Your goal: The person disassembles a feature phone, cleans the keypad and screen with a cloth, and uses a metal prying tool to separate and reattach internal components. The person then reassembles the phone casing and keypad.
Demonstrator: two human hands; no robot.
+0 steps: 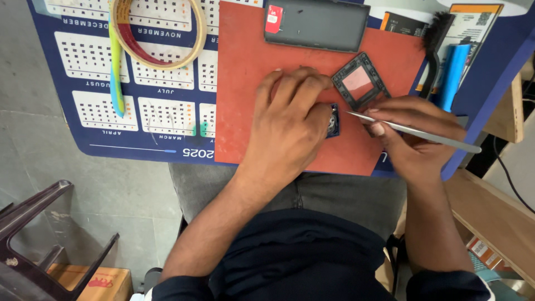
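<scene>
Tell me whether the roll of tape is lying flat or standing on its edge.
Lying flat. The roll of tape shows its full ring and open centre to the camera, resting on the calendar sheet, away from both hands.

bright, even light, soft shadows under the hands (290, 120), sharp focus, slight bending at the edges.

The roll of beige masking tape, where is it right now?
In the head view the roll of beige masking tape lies at the top left, on the blue calendar sheet, left of the red mat.
</scene>
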